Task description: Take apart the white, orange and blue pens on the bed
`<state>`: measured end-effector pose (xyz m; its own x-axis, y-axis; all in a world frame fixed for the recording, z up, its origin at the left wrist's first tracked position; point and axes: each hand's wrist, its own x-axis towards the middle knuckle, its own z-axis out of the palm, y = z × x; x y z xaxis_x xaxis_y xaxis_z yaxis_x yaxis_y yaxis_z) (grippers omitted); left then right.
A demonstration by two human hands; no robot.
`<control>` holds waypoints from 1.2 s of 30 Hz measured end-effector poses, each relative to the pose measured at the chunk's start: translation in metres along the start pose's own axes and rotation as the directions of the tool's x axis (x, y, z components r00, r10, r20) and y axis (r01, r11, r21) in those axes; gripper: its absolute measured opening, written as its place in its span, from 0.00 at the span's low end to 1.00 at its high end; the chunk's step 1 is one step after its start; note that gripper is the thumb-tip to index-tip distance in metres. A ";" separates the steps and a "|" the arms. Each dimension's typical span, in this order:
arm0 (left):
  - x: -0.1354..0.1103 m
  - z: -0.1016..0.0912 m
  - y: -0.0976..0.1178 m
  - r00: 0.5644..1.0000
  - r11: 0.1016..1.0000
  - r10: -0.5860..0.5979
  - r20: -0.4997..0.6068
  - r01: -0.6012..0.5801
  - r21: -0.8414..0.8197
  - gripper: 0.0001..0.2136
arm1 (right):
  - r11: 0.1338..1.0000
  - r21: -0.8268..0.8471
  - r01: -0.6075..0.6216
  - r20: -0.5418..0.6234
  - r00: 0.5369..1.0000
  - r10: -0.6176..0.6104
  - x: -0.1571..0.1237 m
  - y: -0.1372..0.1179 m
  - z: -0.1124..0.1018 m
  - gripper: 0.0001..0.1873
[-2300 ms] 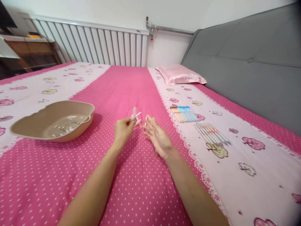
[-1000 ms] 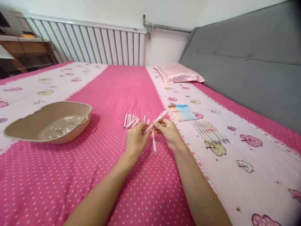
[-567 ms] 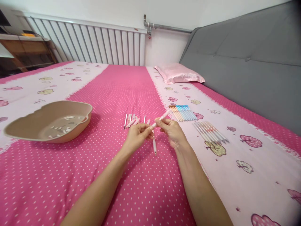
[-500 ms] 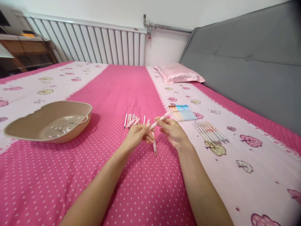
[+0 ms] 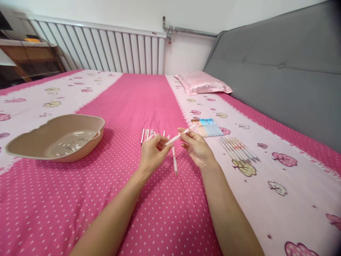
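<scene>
One pink pen (image 5: 174,139) pinched in my left hand (image 5: 153,153) and right hand (image 5: 197,148), above the bedspread (image 5: 160,224).
One loose pink pen (image 5: 175,165) lies below, pink parts (image 5: 146,135) beside, partly hidden; these look unarranged. Two rows are laid toward the headboard (image 5: 279,53) edge, orange-and-blue pens (image 5: 209,128) and pale pens (image 5: 238,149), too blurred to count; one basin (image 5: 50,138), opposite, holds uncounted scraps (image 5: 77,147).

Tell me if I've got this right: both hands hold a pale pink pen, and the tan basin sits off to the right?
Not quite: the head view shows the tan basin off to the left. The left hand and right hand do hold a pale pink pen.
</scene>
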<state>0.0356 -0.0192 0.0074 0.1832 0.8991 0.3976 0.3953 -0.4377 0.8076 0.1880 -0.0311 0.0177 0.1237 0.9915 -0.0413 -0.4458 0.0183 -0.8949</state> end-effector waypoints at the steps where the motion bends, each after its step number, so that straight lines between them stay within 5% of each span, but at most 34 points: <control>1: 0.001 0.000 0.000 0.997 0.997 -0.055 0.056 0.058 -0.054 0.13 | 1.000 0.008 0.005 -0.002 1.000 -0.005 0.000 0.000 0.000 0.11; 4: 0.002 -0.001 -0.002 0.950 0.939 -0.191 0.246 0.250 -0.238 0.20 | 1.000 0.020 0.003 -0.001 1.000 -0.003 0.000 0.000 0.001 0.11; 6: 0.002 -0.002 -0.003 0.935 0.901 -0.237 0.263 0.313 -0.300 0.25 | 0.999 0.033 -0.004 -0.003 1.000 0.004 0.000 0.000 0.001 0.12; 8: 0.001 -0.003 -0.003 0.960 0.929 -0.225 0.164 0.262 -0.261 0.26 | 0.999 0.048 -0.002 -0.022 1.000 0.004 0.001 -0.001 0.001 0.12; 11: -0.001 -0.003 0.000 0.998 0.992 -0.055 0.000 0.055 -0.111 0.18 | 0.998 0.065 0.004 -0.048 0.999 -0.001 0.001 -0.001 0.002 0.12; 15: -0.002 0.001 0.002 0.982 0.985 0.169 -0.083 -0.165 0.051 0.13 | 0.997 0.072 0.010 -0.054 0.999 -0.006 0.001 0.000 0.002 0.12; 19: -0.001 0.001 0.002 0.990 0.991 0.112 -0.092 -0.104 0.086 0.10 | 0.998 0.060 0.024 -0.057 0.998 -0.021 0.001 0.000 0.002 0.12; 27: 0.001 -0.003 -0.001 0.974 0.974 -0.210 0.088 0.216 -0.073 0.26 | 0.996 0.083 0.024 -0.036 0.999 -0.021 0.000 -0.001 0.003 0.12; 36: -0.002 0.000 0.007 0.994 0.999 0.052 -0.093 -0.053 -0.007 0.11 | 0.997 0.072 0.022 -0.054 0.998 -0.018 0.001 0.000 0.003 0.12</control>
<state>0.0378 -0.0238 0.0126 0.1192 0.8704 0.4778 0.3784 -0.4847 0.7886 0.1858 -0.0295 0.0187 0.1800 0.9824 -0.0489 -0.5055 0.0497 -0.8614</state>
